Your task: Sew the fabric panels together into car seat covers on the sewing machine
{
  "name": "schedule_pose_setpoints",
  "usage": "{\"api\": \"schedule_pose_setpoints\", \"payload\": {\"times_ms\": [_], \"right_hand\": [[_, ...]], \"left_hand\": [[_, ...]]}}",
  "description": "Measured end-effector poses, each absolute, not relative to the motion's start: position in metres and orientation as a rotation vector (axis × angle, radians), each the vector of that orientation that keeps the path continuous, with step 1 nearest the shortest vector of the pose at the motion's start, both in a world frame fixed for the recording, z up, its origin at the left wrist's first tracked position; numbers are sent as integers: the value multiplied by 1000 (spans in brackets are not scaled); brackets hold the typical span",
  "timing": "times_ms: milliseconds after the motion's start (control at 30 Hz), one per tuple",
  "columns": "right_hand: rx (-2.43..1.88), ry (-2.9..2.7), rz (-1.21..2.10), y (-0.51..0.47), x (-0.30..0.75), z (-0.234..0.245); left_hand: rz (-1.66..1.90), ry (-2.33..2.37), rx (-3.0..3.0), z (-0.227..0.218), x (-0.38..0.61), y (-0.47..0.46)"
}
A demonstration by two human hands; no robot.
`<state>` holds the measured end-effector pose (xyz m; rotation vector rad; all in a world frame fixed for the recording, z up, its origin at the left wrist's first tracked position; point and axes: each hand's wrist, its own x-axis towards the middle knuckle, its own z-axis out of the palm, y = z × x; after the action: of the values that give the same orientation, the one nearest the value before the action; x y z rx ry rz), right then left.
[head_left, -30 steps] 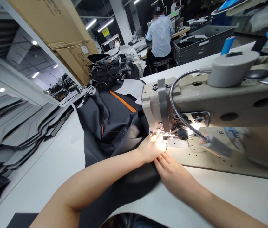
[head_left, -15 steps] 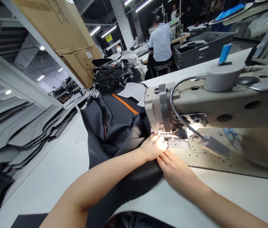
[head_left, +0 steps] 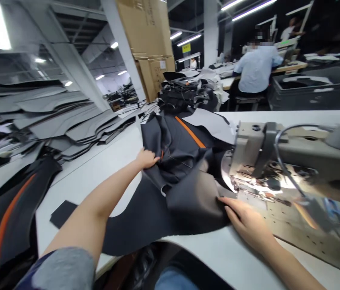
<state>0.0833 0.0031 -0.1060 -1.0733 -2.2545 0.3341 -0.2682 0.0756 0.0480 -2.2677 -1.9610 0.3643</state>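
A large piece of black fabric (head_left: 145, 209) with an orange stripe (head_left: 190, 132) lies bunched across the white table, left of the sewing machine (head_left: 302, 149). My left hand (head_left: 148, 158) is closed on the fabric's left edge, its fingers curled over the folds. Beside the lit needle area, my right hand (head_left: 246, 219) holds the fabric's raised right edge at its fingertips; the thumb is hard to make out. A smooth fold of fabric rises between the two hands. The part nearest the presser foot is blurred.
Stacked grey and black cut pieces (head_left: 76, 121) lie along the left side. Another black piece with an orange stripe (head_left: 9, 225) hangs at the near left. Beyond the table are a fabric heap (head_left: 188, 94), a cardboard box (head_left: 150, 32), a grey bin (head_left: 314, 94) and a seated person (head_left: 257, 66).
My left hand has moved from the needle area to the fabric's left edge. The right hand has stayed near the machine, now at the fabric's raised edge. The view has swung left.
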Motion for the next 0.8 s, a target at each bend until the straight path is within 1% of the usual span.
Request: {"api": "schedule_pose_setpoints", "payload": {"times_ms": [100,200,267,367,467,533,567,633,667,700,733,800], "right_hand": [[-1087,-2225,361,7,81,-108],[-1021,-2234,363,6,87,-115],[-1034,-2211,383,3,96,-121],[-1031,-2198,439,-3,108,-129],[-978,-2218,459,-7,110,-129],[-936,-2197,382,-9,100,-121],[-910,-2186,320,-9,92,-114],[-852,-2186,204,-5,73,-96],[-836,-2208,176,-2,64,-87],[-828,-2236,173,1,56,-78],[-830,-2261,190,5,51,-70],[-819,-2302,226,9,49,-60]], "left_hand": [[509,-2096,-2229,25,-302,34],[580,-2107,-2320,1,-299,-15],[611,-2069,-2424,-6,-288,-51],[626,-1948,-2699,-5,-270,-101],[739,-1817,-3175,13,-256,-123],[725,-1768,-3439,36,-251,-111],[586,-1780,-3491,49,-249,-96],[63,-1844,-3342,76,-246,-51],[-183,-1868,-3132,86,-244,-24],[-260,-1821,-2950,91,-242,6],[-213,-1741,-2802,92,-238,35],[-14,-1648,-2529,81,-230,90]]}}
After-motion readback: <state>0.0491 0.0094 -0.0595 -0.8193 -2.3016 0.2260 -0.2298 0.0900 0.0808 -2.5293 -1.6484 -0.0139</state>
